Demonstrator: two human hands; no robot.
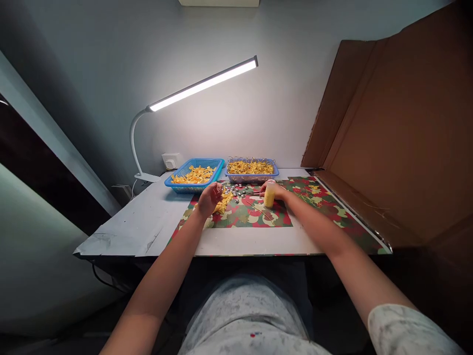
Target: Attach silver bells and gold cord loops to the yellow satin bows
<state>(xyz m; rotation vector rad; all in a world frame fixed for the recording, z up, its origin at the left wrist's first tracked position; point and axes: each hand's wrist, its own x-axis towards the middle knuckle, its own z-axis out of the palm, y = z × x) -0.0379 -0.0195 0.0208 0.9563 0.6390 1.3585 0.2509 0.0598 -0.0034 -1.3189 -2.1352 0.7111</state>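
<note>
One small yellow bottle [269, 196], light, probably stiff plastic, clasped mid-body by right hand [278, 190]; left hand [209, 198] curled, hold unclear.

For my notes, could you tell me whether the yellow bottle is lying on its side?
No, the yellow bottle stands upright on the mat in the right hand.

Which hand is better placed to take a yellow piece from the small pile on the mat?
Probably the left. The left hand is right beside the yellow pile, while the right hand is busy gripping the yellow bottle, farther from it.
</note>
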